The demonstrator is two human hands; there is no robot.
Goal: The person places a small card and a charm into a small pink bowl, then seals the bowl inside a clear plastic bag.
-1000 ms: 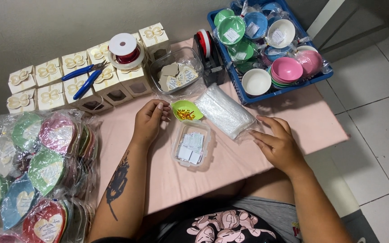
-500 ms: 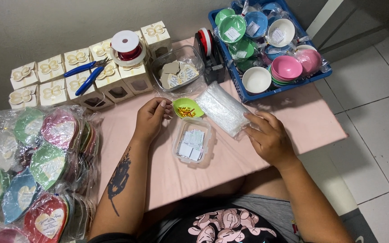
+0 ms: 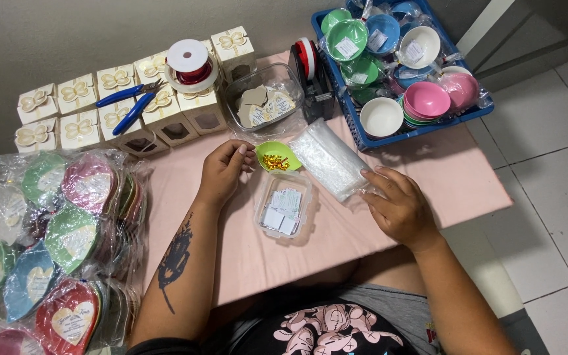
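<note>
Two hands on the pink bench (image 3: 442, 177): left hand (image 3: 221, 172) touches the green bowl (image 3: 277, 155), fingers loose. Right hand (image 3: 399, 207) presses the clear bag stack (image 3: 330, 158), holding nothing.

Glossy plastic bowl (image 3: 277, 156), clear plastic bags (image 3: 329, 160), clear plastic tub (image 3: 284, 208) of paper slips, matt pink tabletop (image 3: 428, 177), card boxes (image 3: 116, 82)
</note>
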